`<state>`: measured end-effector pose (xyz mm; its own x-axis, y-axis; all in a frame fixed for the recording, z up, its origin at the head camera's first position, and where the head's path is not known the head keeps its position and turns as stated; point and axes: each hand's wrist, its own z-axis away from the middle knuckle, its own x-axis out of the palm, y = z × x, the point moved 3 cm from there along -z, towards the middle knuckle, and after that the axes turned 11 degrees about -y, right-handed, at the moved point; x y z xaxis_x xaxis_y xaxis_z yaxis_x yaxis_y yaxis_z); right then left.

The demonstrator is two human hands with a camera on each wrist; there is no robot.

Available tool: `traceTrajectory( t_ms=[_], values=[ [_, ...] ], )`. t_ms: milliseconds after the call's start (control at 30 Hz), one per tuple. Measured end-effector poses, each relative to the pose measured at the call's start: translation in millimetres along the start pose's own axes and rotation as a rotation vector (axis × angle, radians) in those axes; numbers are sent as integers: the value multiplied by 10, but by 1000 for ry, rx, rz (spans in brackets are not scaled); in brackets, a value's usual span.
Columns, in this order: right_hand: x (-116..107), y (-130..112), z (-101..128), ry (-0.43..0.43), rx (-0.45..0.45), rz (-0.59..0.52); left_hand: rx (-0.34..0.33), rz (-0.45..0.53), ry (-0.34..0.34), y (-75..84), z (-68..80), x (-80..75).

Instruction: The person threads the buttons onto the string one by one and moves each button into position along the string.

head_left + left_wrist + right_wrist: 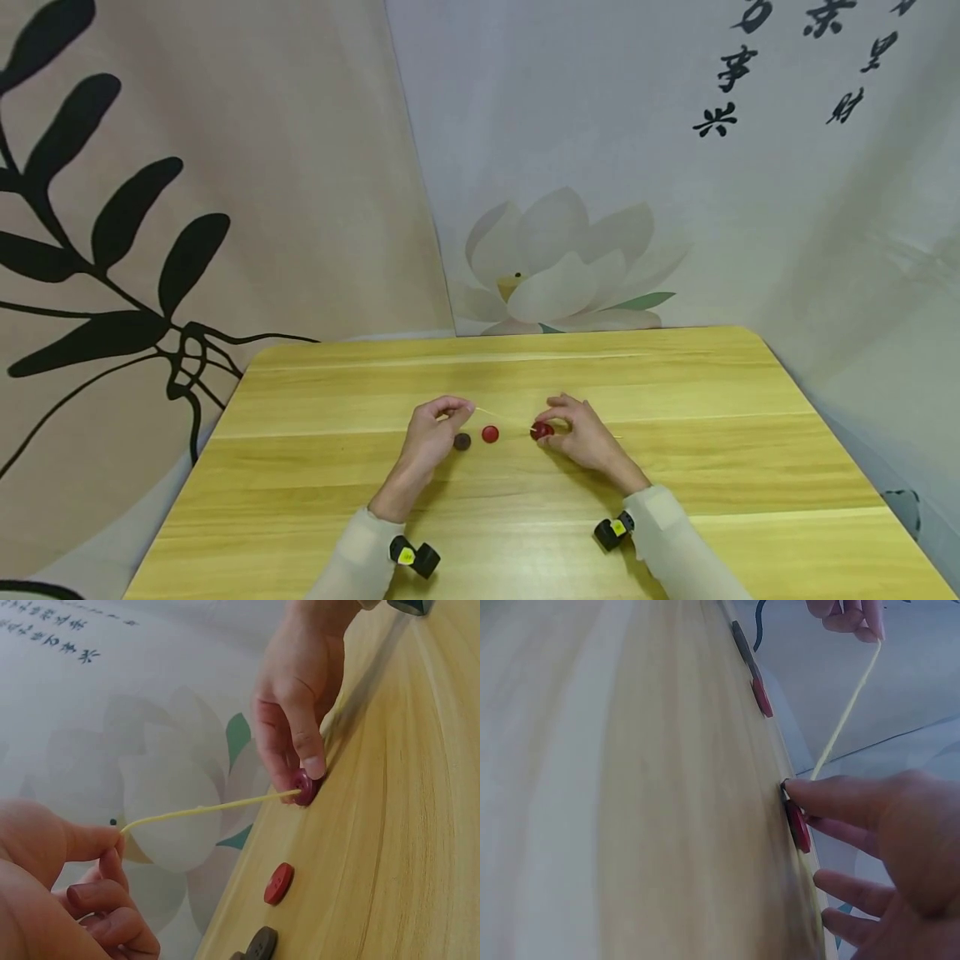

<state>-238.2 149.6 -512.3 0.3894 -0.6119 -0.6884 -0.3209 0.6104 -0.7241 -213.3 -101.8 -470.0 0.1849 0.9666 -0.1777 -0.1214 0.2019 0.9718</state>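
The left hand pinches the yellow cord while the right hand pinches the dark red button on the table; a sudden pull may drag the cord out of the hole.

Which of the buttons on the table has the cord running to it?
The dark red round button pinched by the right hand; the bright red button and dark grey button lie loose.
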Motion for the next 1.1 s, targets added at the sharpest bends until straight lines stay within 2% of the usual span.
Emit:
traceTrajectory(
  t_ms=[267, 633, 967, 1100],
  values=[
    [9, 10, -13, 13, -3, 30, 6, 0, -12, -4, -8, 8],
    [-2, 12, -21, -6, 23, 16, 12, 10, -24, -5, -17, 19],
    [1, -170, -43, 50, -8, -166, -9, 20, -32, -13, -31, 103],
    [-11, -295, -51, 32, -5, -273, -10, 17, -25, 4, -39, 125]
  ],
)
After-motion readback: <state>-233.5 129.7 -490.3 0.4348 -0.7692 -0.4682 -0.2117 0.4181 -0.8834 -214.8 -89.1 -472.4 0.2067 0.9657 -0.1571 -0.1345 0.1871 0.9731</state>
